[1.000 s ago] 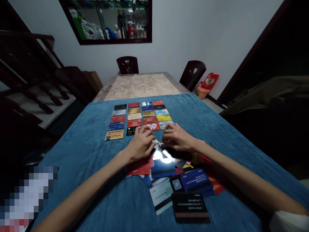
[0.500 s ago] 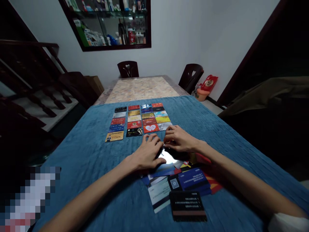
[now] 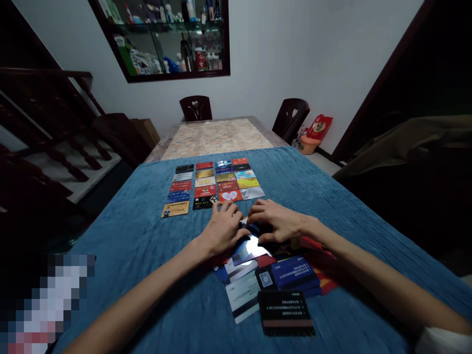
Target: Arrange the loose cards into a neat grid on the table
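My left hand (image 3: pixel 224 228) rests over the far left side of a loose pile of cards, fingers spread and bent, thumb pointing inward. Facing it, my right hand (image 3: pixel 278 221) lies over the pile's far right side, with its fingers bent and thumb apart. Between them a shiny card (image 3: pixel 250 248) catches bright glare. Whether any card is gripped under the fingers is hidden. Nearer me lie a pale striped card (image 3: pixel 243 297), a black card (image 3: pixel 285 312) and a blue card (image 3: pixel 297 275), backs up. A QR-code card (image 3: pixel 265 279) sits among them.
Beyond my hands, several cards lie face up in columns, including a gold card (image 3: pixel 175 209) and a red card with a heart (image 3: pixel 230 195). A blue cloth (image 3: pixel 121 236) covers the near table. Dark chairs (image 3: pixel 291 118) stand around it.
My right hand has shifted slightly down and its thumb now stands farther from its fingers. My left hand has edged slightly left. More of the cards below my left hand shows.
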`<state>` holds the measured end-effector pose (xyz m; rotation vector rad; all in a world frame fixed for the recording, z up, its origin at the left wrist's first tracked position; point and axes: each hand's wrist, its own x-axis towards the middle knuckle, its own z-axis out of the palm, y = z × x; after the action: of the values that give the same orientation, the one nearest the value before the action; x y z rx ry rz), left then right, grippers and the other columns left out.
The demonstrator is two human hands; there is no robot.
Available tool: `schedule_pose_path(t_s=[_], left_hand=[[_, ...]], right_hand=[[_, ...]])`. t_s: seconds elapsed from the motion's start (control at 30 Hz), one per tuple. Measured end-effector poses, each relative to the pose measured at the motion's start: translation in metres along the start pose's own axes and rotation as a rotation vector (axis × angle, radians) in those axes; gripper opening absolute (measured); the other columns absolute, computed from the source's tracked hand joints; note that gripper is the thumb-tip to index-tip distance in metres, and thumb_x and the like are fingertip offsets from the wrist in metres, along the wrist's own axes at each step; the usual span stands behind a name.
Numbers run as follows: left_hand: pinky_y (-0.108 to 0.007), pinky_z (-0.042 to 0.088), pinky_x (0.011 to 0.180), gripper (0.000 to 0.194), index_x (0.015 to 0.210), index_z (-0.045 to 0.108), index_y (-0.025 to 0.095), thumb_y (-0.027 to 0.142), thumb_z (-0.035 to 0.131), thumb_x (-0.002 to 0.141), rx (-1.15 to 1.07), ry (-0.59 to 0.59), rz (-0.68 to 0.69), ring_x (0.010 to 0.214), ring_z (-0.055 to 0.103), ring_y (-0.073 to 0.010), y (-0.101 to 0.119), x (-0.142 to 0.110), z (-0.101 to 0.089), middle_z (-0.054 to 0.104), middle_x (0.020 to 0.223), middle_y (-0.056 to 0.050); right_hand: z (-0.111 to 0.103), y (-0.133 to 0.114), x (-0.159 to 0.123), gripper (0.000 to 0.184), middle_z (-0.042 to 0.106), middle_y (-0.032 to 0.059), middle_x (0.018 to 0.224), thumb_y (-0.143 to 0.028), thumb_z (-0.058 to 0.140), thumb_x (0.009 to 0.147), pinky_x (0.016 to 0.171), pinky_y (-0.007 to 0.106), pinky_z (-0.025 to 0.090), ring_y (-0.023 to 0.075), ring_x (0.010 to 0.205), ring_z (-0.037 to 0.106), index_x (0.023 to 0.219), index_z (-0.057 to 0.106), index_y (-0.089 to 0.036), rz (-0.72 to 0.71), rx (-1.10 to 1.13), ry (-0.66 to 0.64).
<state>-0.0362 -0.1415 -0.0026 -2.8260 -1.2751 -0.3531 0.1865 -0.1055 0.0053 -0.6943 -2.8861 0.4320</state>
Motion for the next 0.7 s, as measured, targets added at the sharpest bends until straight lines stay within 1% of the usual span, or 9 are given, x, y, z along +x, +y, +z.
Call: schedule_pose_path(t_s=[0.07, 0.13, 0.2, 0.27, 0.37, 0.53, 0.7], left_hand=[[-0.054, 0.034, 0.099, 0.036, 0.100, 0.063, 0.017, 0.051, 0.061, 0.091, -0.026, -0.005, 0.008, 0.112, 0.049, -0.0313, 0.005, -0.008, -0.007, 0.063, 0.110, -0.012], [-0.054, 0.035, 0.098, 0.041, 0.104, 0.064, 0.017, 0.054, 0.066, 0.086, -0.041, -0.037, 0.014, 0.111, 0.049, -0.0318, 0.010, -0.016, -0.013, 0.064, 0.110, -0.012], [-0.055, 0.036, 0.097, 0.048, 0.110, 0.063, 0.016, 0.056, 0.067, 0.083, -0.048, -0.076, 0.014, 0.111, 0.049, -0.0323, 0.015, -0.022, -0.016, 0.064, 0.112, -0.013], [-0.056, 0.036, 0.097, 0.051, 0.111, 0.064, 0.015, 0.057, 0.065, 0.083, -0.047, -0.113, 0.013, 0.112, 0.050, -0.0333, 0.019, -0.025, -0.017, 0.063, 0.115, -0.015], [-0.057, 0.037, 0.097, 0.046, 0.109, 0.064, 0.014, 0.053, 0.063, 0.085, -0.034, -0.138, 0.013, 0.113, 0.049, -0.0344, 0.023, -0.025, -0.015, 0.063, 0.116, -0.016], [-0.056, 0.038, 0.096, 0.040, 0.106, 0.063, 0.014, 0.048, 0.062, 0.084, -0.037, -0.123, -0.006, 0.112, 0.049, -0.0343, 0.025, -0.022, -0.011, 0.063, 0.114, -0.015], [-0.055, 0.038, 0.096, 0.033, 0.107, 0.062, 0.017, 0.041, 0.064, 0.084, -0.056, -0.111, -0.040, 0.112, 0.048, -0.0335, 0.025, -0.021, -0.007, 0.061, 0.114, -0.014]], right_hand=[[0.001, -0.002, 0.001, 0.047, 0.065, 0.0107, 0.121, -0.042, 0.073, 0.081, 0.090, 0.045, 0.040, 0.0290, 0.110, 0.052, 0.122, 0.067, -0.021, -0.005, -0.003, -0.033], [0.001, -0.003, 0.002, 0.049, 0.064, 0.0106, 0.125, -0.041, 0.074, 0.081, 0.089, 0.044, 0.040, 0.0297, 0.112, 0.052, 0.125, 0.066, -0.021, -0.007, -0.010, -0.053], [0.002, -0.003, 0.003, 0.051, 0.064, 0.0109, 0.125, -0.041, 0.075, 0.079, 0.089, 0.044, 0.040, 0.0299, 0.111, 0.052, 0.125, 0.066, -0.021, -0.004, -0.022, -0.056], [0.002, -0.003, 0.003, 0.051, 0.065, 0.0111, 0.122, -0.042, 0.076, 0.079, 0.088, 0.044, 0.040, 0.0296, 0.109, 0.052, 0.124, 0.066, -0.020, 0.003, -0.037, -0.054], [0.003, 0.000, 0.003, 0.050, 0.065, 0.0113, 0.117, -0.044, 0.074, 0.080, 0.087, 0.044, 0.040, 0.0293, 0.108, 0.052, 0.122, 0.067, -0.018, 0.010, -0.063, -0.048], [0.004, 0.007, 0.000, 0.049, 0.066, 0.0116, 0.111, -0.049, 0.072, 0.082, 0.086, 0.044, 0.040, 0.0289, 0.104, 0.052, 0.120, 0.067, -0.019, 0.017, -0.103, -0.022], [0.003, 0.011, -0.001, 0.053, 0.066, 0.0122, 0.108, -0.052, 0.072, 0.082, 0.084, 0.043, 0.042, 0.0293, 0.104, 0.053, 0.123, 0.066, -0.018, 0.022, -0.086, -0.017]])
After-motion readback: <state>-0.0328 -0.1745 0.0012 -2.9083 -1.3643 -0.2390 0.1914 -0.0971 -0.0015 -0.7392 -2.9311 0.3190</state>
